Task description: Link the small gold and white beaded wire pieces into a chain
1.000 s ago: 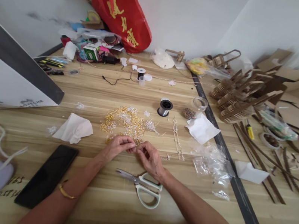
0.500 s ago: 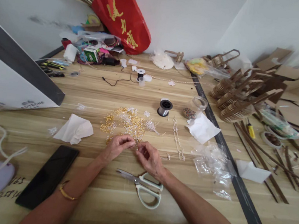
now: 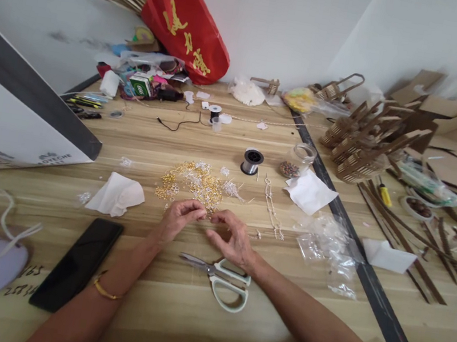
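My left hand (image 3: 177,219) and my right hand (image 3: 232,237) meet fingertip to fingertip over the wooden table (image 3: 188,315), just in front of a pile of small gold and silver beads and findings (image 3: 194,184). Both hands pinch something tiny that I cannot make out. White-handled scissors (image 3: 223,278) lie shut under my right wrist. A beaded chain (image 3: 272,214) lies to the right of the pile, and a spool of clear thread (image 3: 252,161) stands behind it. A gold bangle sits on my left wrist.
A black phone (image 3: 77,264) and a crumpled tissue (image 3: 117,195) lie on the left, a white box (image 3: 12,113) further left. A bead jar (image 3: 297,161), white paper (image 3: 309,192), plastic bags (image 3: 325,244) and wooden baskets (image 3: 366,146) lie on the right. A red bag (image 3: 185,28) leans on the wall.
Both hands have shifted slightly away from me toward the bead pile, still pinched together. The view has tilted a little; nothing else on the table has moved.
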Demonstrator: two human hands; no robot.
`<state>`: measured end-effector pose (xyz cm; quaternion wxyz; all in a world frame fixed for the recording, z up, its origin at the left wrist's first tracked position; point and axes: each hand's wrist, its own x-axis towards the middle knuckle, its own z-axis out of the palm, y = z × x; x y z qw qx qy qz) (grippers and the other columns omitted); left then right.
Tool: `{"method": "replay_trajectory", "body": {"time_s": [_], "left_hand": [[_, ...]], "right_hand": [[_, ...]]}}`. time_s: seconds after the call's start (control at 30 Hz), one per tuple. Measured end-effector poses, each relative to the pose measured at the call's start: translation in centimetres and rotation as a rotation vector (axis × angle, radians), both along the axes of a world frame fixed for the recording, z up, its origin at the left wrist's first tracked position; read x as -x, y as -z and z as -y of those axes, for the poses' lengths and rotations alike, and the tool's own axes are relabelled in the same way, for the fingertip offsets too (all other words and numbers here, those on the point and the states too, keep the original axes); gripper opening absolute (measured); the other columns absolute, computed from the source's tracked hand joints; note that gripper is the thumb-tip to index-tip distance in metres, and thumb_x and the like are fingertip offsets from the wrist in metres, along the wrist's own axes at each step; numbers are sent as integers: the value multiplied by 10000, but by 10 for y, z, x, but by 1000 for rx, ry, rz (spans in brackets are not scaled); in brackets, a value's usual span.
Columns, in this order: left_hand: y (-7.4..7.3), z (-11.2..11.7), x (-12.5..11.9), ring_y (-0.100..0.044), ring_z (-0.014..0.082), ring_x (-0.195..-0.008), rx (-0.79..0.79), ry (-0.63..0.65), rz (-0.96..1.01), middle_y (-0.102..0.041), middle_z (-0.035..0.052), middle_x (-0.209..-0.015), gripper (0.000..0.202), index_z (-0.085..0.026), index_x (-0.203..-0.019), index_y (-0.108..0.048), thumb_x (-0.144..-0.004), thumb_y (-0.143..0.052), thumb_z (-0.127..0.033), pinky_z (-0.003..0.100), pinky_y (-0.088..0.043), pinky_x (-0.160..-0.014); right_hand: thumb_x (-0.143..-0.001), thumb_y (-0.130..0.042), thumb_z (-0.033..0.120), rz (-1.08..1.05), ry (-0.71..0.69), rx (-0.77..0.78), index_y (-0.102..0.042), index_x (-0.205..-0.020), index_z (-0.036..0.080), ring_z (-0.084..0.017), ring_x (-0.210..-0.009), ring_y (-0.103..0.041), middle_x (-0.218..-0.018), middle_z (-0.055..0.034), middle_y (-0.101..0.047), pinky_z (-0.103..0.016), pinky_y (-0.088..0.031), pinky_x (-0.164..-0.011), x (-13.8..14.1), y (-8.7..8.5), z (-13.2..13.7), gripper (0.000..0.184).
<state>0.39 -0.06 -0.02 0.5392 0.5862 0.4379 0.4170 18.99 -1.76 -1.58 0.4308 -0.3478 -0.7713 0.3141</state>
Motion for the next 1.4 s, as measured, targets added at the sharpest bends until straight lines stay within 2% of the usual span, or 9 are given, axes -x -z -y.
{"method": "replay_trajectory", "body": {"time_s": [0.13, 0.37, 0.5, 0.83, 0.97, 1.13, 1.27, 1.4], "left_hand": [[-4, 2, -5, -533, 128, -672, -29, 7, -60, -587, 8, -673, 193, -131, -718, -607, -771, -613, -317, 235, -428, -668], [-1, 4, -9, -544, 144, -688, -123, 28, -174, -618, 27, -698, 190, -131, -730, -620, -787, -585, -309, 243, -433, -656], [2, 3, -10, -553, 145, -688, -163, 30, -222, -624, 25, -699, 188, -137, -737, -626, -800, -573, -306, 243, -436, -659], [6, 4, -11, -554, 140, -691, -198, 6, -282, -615, 18, -705, 165, -139, -744, -606, -813, -548, -277, 242, -431, -673], [8, 3, -10, -549, 137, -668, -196, -24, -272, -610, 15, -685, 178, -140, -736, -604, -807, -551, -295, 238, -431, -648], [12, 0, -6, -572, 147, -670, -194, -143, -293, -639, 26, -706, 178, -141, -753, -619, -792, -571, -307, 244, -446, -646], [18, -3, -2, -590, 158, -690, -285, -182, -422, -669, 43, -752, 131, -153, -773, -651, -789, -578, -260, 263, -453, -661], [21, -4, -1, -577, 175, -751, -422, -121, -619, -672, 45, -772, 90, -175, -756, -674, -777, -587, -169, 293, -435, -720]], "right_hand": [[-815, -621, 345, -53, 41, -12, -570, -1008, 188, -177, -825, -581, -859, -53, -608, -316, -479, -754, 1, 4, -1, 254], [-856, -542, 235, -69, 66, 41, -602, -911, 188, -145, -733, -577, -799, -36, -606, -278, -477, -687, 2, 8, -1, 94], [-860, -522, 236, -31, 87, 40, -610, -845, 194, -149, -706, -569, -774, -38, -603, -275, -466, -644, 2, 9, -3, 98], [-868, -514, 220, -26, 94, 1, -601, -828, 190, -150, -699, -553, -767, -38, -587, -269, -449, -627, 1, 9, -5, 101], [-869, -509, 216, -34, 111, 3, -598, -822, 191, -148, -705, -551, -773, -38, -589, -273, -451, -644, 1, 10, -5, 104], [-853, -519, 228, -77, 139, 48, -601, -811, 186, -151, -710, -554, -756, -33, -593, -275, -450, -641, 1, 13, -7, 101], [-840, -529, 251, -125, 172, 138, -594, -803, 183, -145, -704, -556, -744, -22, -583, -263, -456, -631, 0, 13, -9, 102], [-836, -531, 273, -134, 193, 181, -591, -785, 179, -138, -677, -551, -729, -14, -581, -253, -454, -617, 0, 12, -10, 123]]}}
